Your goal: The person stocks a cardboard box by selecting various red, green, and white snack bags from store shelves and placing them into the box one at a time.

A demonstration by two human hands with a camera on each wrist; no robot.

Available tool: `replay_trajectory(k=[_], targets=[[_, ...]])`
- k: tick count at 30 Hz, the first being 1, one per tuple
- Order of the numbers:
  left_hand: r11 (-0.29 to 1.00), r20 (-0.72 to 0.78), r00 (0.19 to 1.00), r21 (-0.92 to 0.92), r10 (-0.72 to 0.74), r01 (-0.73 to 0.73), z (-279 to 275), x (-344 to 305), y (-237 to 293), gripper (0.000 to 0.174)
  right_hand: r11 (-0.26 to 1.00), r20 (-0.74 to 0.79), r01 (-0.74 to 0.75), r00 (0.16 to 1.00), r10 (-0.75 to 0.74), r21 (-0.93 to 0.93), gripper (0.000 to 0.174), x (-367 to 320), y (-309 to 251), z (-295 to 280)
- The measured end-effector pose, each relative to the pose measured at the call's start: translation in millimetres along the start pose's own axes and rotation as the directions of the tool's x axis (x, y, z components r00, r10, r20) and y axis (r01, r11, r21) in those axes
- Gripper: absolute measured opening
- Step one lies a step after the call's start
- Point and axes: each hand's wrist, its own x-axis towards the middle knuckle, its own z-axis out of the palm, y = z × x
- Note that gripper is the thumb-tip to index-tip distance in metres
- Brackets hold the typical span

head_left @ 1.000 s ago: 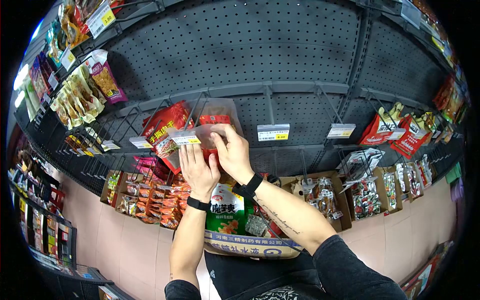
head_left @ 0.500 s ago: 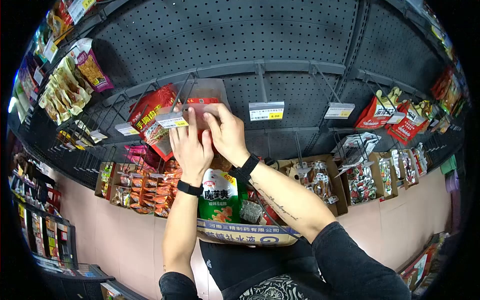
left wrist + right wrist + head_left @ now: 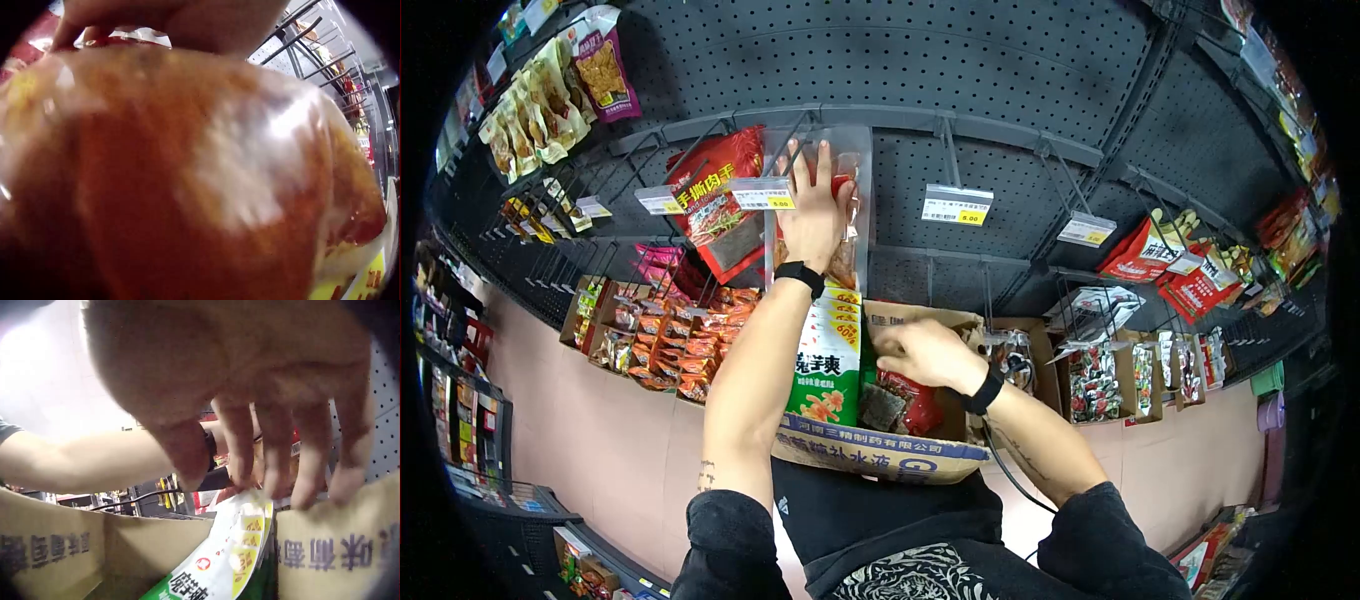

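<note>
My left hand point(image 3: 812, 215) lies with extended fingers over a clear-plastic pack point(image 3: 862, 225) of reddish-brown food, at a hook behind a price tag point(image 3: 762, 194). The left wrist view is mostly filled by shiny brown-red packaged food point(image 3: 206, 175). My right hand point(image 3: 930, 352) hangs over a cardboard box point(image 3: 880, 450) held against the body, fingers loosely bent downward. In the right wrist view its fingertips overlap the top of a white-and-green snack bag point(image 3: 244, 534). Beside the white-and-green bags point(image 3: 830, 370) in the box lies a red pack point(image 3: 920, 405).
A red pouch point(image 3: 725, 205) hangs left of the clear pack. Bare hooks with price tags point(image 3: 957, 205) stick out to the right, before a perforated back panel point(image 3: 880, 60). Below, cartons of orange snack packets point(image 3: 705, 340) line the lower shelf. More red bags point(image 3: 1145, 250) hang at right.
My right hand has left the hook and dropped to the box. The left hand has moved up onto the clear pack, which hangs lower and straighter behind the price tag.
</note>
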Motion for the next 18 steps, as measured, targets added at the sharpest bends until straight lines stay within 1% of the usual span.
replay_trajectory(k=[2, 3, 4, 6, 7, 8, 9, 10, 12, 13, 14, 16, 17, 18], targets=[[0.988, -0.041, 0.998, -0.15, -0.045, 0.038, 4, -10, -6, 0.066, 1.0, -0.024, -0.01, 1.0, 0.009, -0.003, 0.033, -12, 5, 12], [0.981, -0.013, 0.996, -0.169, -0.094, 0.09, -6, -14, -5, 0.064, 0.999, 0.003, -0.023, 1.0, 0.023, -0.039, 0.034, -14, 1, 9], [0.985, -0.021, 0.993, -0.136, -0.114, 0.11, -14, -19, -5, 0.061, 0.999, -0.002, -0.027, 1.0, 0.027, -0.035, 0.034, -16, -3, 10], [0.982, 0.026, 0.989, -0.121, -0.143, 0.145, -29, -35, -2, 0.051, 0.993, 0.042, -0.035, 0.998, 0.04, -0.114, 0.036, -14, -12, 12], [0.983, 0.119, 0.984, -0.108, -0.134, 0.147, -39, -37, 0, 0.045, 0.987, 0.101, -0.05, 0.993, 0.066, -0.155, 0.036, -15, -24, 8], [0.984, 0.208, 0.97, -0.095, -0.129, 0.152, -48, -37, 2, 0.04, 0.986, 0.15, 0.0, 0.988, 0.025, -0.164, 0.037, -15, -25, 15], [0.986, 0.112, 0.991, -0.143, -0.069, 0.085, -42, -38, 0, 0.036, 0.98, 0.21, 0.025, 0.977, 0.018, -0.196, 0.034, -17, -30, 19], [0.988, 0.071, 0.997, -0.151, -0.03, 0.04, -40, -35, -2, 0.036, 0.973, 0.274, 0.053, 0.962, 0.011, -0.225, 0.033, -19, -35, 23], [0.98, 0.207, 0.977, -0.183, -0.042, 0.081, -35, -27, -4, 0.037, 0.956, 0.403, 0.021, 0.909, 0.104, -0.293, 0.03, -24, -43, 39], [0.965, 0.187, 0.982, -0.252, -0.024, 0.072, -33, -25, -5, 0.034, 0.96, 0.452, 0.052, 0.888, 0.082, -0.276, 0.034, -28, -48, 39], [0.957, 0.272, 0.961, -0.265, -0.046, 0.121, -32, -26, -5, 0.035, 0.967, 0.481, 0.037, 0.872, 0.091, -0.251, 0.036, -31, -46, 43], [0.925, 0.382, 0.924, -0.34, -0.03, 0.171, -13, -38, -15, 0.038, 0.96, 0.484, 0.09, 0.874, 0.052, -0.264, 0.036, -34, -40, 49], [0.929, 0.388, 0.922, -0.333, -0.018, 0.158, -3, -48, -22, 0.041, 0.96, 0.45, 0.076, 0.891, 0.055, -0.268, 0.031, -34, -44, 44], [0.915, 0.372, 0.928, -0.376, 0.004, 0.147, -6, -52, -27, 0.038, 0.959, 0.444, 0.073, 0.894, 0.058, -0.273, 0.031, -32, -45, 40]])
